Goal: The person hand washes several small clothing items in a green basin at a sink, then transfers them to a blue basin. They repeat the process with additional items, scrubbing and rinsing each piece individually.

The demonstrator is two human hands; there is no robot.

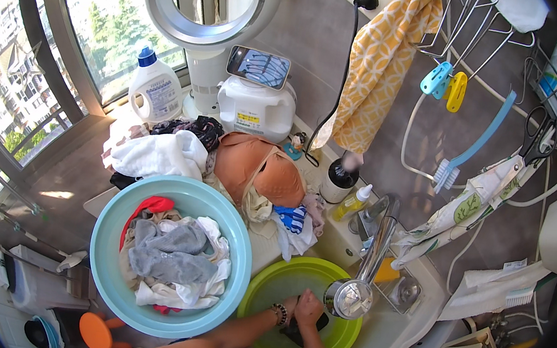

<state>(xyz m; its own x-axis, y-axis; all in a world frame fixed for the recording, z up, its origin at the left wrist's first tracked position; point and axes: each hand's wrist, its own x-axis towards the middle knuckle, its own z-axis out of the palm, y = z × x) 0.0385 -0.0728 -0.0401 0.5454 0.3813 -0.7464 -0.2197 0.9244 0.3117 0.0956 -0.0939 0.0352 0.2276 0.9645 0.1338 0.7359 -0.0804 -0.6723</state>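
Observation:
A green plastic basin [257,280] stands in the sink beneath a chrome faucet [368,267]. Both my hands are over it, close together. My left hand [291,307], with a beaded bracelet at the wrist, is mostly hidden behind the other hand. My right hand [309,307] has its fingers curled against a dark cloth [295,334], which hangs into the basin. A light blue basin [99,262] on the left holds grey socks [173,260], white and red clothes. Behind it lie an orange-brown bra [241,164] and a white cloth [160,153].
A detergent bottle [157,85], a bladeless fan [208,42] and a white jug [254,112] with a phone [258,67] line the window side. Dark [337,180] and yellow [351,204] bottles stand behind the faucet. An orange stool [96,332] is low at left.

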